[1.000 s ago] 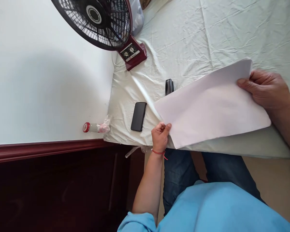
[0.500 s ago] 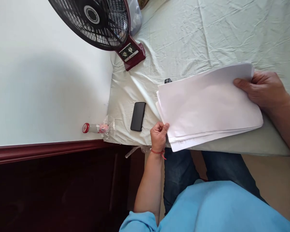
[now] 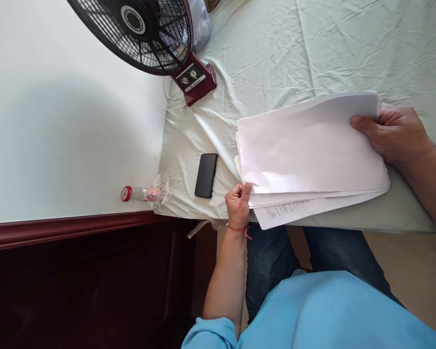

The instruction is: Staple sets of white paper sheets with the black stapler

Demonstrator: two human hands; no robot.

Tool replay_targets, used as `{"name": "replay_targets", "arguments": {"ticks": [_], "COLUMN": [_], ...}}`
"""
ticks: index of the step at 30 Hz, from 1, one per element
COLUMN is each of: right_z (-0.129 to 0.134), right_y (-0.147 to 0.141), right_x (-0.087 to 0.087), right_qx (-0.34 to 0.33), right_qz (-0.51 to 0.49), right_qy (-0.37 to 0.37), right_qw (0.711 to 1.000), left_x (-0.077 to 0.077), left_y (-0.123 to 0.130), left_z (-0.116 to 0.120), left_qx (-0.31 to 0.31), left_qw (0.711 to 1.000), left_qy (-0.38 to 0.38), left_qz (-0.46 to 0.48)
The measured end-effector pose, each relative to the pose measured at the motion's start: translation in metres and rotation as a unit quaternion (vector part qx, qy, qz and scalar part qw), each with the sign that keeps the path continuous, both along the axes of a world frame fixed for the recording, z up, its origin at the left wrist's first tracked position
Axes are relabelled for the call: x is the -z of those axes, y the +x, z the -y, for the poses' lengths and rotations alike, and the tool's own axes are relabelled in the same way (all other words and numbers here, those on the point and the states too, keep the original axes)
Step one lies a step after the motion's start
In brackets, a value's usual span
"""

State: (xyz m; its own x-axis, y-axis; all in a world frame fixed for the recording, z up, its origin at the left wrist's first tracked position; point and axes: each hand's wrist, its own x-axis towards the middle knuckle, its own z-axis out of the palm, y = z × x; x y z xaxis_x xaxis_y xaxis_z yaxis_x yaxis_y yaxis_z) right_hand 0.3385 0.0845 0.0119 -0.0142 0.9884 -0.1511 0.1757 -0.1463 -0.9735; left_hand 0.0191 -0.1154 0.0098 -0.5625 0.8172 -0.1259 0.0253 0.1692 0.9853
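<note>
A loose stack of white paper sheets (image 3: 308,145) is held between my two hands above the cloth. My left hand (image 3: 239,203), with a red string at the wrist, pinches the stack's near left corner between thumb and fingers. At the far right edge my right hand (image 3: 396,131) grips the sheets, thumb on top and fingers hidden beneath. The top sheet looks blank. Lower sheets fan out along the near side, and the lowest shows printed lines of text too small to read.
A black phone (image 3: 206,175) lies on the pale green cloth (image 3: 261,63) left of the papers. Behind it stands a dark red fan (image 3: 199,82). At the wall side is a red-capped bottle (image 3: 138,194) with clear plastic around it. Dark red wood panelling (image 3: 76,281) fills the lower left.
The sheets have shifted slightly and fanned wider on the near side, so more printed text shows. The small black object behind the stack is now hidden. Both hands keep their hold.
</note>
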Motion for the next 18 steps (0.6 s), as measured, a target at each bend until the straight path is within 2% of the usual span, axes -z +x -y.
{"name": "replay_targets", "arguments": {"ticks": [4, 6, 12, 18], "right_z": [0.001, 0.001, 0.0, 0.003], "right_y": [-0.001, -0.002, -0.004, -0.004], "right_x": [0.0, -0.001, 0.001, -0.001], "right_qx": [0.036, 0.051, 0.065, 0.046], "right_qz": [-0.02, -0.028, -0.012, -0.034], "right_qy": [0.011, 0.017, 0.04, 0.022], "right_qw": [0.999, 0.998, 0.997, 0.998], "left_x": [-0.001, -0.001, 0.007, 0.012], "left_y": [-0.002, -0.002, -0.002, -0.004], "left_z": [0.002, 0.003, 0.0, -0.002], "left_qx": [0.077, 0.094, -0.001, -0.034], "left_qw": [0.995, 0.992, 0.999, 0.998], "left_qy": [-0.014, -0.021, 0.006, 0.017], "left_qz": [0.061, 0.079, 0.038, 0.06]}}
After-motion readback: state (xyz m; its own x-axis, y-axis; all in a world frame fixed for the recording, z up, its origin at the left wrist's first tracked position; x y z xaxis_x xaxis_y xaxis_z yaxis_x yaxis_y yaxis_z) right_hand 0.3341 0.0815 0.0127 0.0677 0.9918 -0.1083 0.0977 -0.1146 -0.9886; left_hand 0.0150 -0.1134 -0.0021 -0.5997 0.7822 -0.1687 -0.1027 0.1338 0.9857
